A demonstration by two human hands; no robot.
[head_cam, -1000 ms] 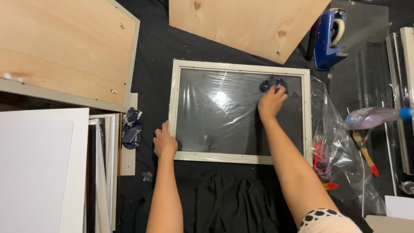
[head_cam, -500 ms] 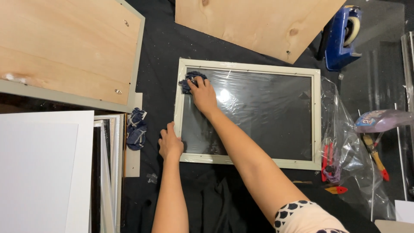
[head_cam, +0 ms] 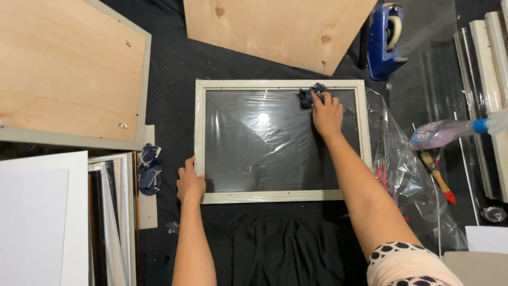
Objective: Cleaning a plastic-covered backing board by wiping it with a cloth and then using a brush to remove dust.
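Right hand (head_cam: 327, 114) covering dark cloth (head_cam: 309, 95), left hand (head_cam: 189, 183) steadying frame (head_cam: 280, 197)

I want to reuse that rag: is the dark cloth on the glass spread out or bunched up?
Bunched up: the dark cloth shows as a crumpled wad under the right hand's fingertips.

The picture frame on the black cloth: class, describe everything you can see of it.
The picture frame is a rectangle with a pale, cream-coloured border around a dark, glossy pane that reflects a light. It lies flat on the black cloth. Clear plastic film spreads off its right side. The left hand rests on its lower left corner. The right hand presses a dark blue rag onto the pane near the upper right corner.
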